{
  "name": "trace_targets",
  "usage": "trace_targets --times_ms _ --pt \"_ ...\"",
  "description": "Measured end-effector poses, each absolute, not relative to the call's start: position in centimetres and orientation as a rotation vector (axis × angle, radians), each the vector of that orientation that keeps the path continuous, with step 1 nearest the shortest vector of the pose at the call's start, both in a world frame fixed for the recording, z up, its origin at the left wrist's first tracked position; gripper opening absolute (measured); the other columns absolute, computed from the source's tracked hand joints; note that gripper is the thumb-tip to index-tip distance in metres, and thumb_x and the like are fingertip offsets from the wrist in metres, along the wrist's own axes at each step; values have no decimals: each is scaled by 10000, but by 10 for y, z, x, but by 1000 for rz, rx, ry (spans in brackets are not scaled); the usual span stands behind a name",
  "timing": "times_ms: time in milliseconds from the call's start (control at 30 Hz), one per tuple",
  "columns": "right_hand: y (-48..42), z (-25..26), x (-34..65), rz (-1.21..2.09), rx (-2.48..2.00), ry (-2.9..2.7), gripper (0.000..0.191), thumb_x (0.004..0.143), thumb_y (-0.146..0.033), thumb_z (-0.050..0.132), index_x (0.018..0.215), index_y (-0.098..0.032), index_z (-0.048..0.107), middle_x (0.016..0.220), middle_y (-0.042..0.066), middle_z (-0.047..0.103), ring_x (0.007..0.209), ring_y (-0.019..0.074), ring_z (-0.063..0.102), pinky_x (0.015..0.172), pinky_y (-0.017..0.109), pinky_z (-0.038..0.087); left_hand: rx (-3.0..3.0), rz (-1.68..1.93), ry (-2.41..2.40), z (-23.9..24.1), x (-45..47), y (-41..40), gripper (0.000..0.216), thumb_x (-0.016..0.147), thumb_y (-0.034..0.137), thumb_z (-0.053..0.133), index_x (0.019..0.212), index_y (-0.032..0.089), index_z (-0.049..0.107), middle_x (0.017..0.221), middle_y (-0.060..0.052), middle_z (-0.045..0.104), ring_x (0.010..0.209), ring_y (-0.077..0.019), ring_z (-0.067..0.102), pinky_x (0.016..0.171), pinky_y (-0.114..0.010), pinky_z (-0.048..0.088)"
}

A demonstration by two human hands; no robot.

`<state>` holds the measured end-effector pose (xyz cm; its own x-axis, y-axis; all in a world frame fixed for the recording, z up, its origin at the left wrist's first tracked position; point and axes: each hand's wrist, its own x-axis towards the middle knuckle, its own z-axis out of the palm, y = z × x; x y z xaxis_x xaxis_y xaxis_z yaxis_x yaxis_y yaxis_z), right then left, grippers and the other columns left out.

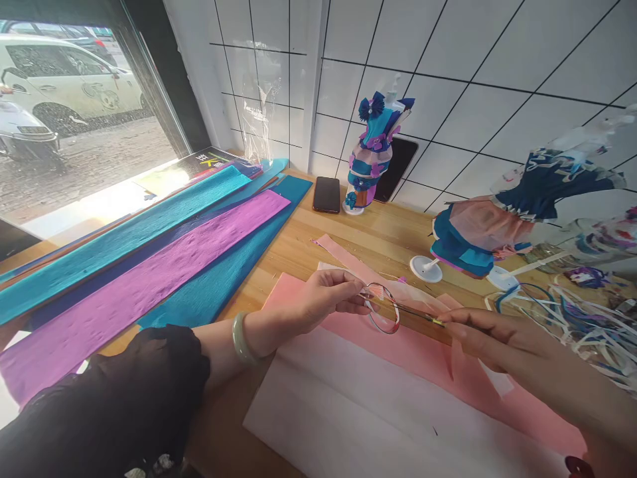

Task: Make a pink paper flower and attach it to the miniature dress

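My left hand (331,297) is closed in a pinch on a small pleated pink paper piece (377,291). A narrow strip curled into a loop (397,312), pale with reddish parts, hangs by those fingertips. My right hand (497,335) grips the end of a thin dark rod-like tool (415,311) with a yellow spot near the fingers. The tool reaches left across the loop to the pink piece; its exact kind does not show. Beneath both hands lie pink crepe paper (398,348) and a large white sheet (358,398).
Blue, purple and teal crepe paper strips (199,232) lie on the left by the window. Against the tiled wall stand a phone (327,195) and a doll form in paper dress (369,159). Another dressed form (490,226) leans at right, near tangled ribbon scraps (587,325).
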<state>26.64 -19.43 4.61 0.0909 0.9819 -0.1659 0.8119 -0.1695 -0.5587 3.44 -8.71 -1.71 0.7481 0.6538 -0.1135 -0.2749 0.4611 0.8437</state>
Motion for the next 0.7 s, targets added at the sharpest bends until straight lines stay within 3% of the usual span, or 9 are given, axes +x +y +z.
trace_targets --times_ms 133,333,467,567,700 --pt "-192 42 257 633 -2068 -1880 314 799 -527 473 936 -358 699 980 -22 703 993 272 610 796 355 501 939 583 453 -16 34 -88 258 731 361 636 778 107 624 799 -77 656 745 -146 626 813 -351 484" --pt "-190 45 243 710 -2053 -1879 300 825 -476 462 974 -343 686 1174 -39 622 1043 270 585 701 317 528 1091 510 465 -8 32 -92 334 751 417 601 866 106 642 862 -106 669 787 -175 646 794 -332 497" --pt "-191 47 235 836 -1993 -1827 289 829 -463 468 965 -334 688 1258 -50 560 1118 249 533 796 302 505 1161 487 416 -5 31 -94 349 784 417 560 920 109 650 919 -122 672 831 -196 651 809 -340 501" --pt "-192 45 233 834 -2009 -1826 292 817 -486 475 933 -334 696 1235 -41 579 1090 250 551 782 302 507 1189 484 410 -6 31 -94 336 802 405 539 919 110 649 933 -125 672 849 -205 650 813 -349 502" --pt "-191 38 236 736 -2069 -1849 323 807 -512 460 916 -334 706 1044 -24 682 920 237 627 618 272 523 1199 485 439 -9 31 -94 340 810 406 526 929 109 641 947 -130 669 855 -205 650 812 -351 506"
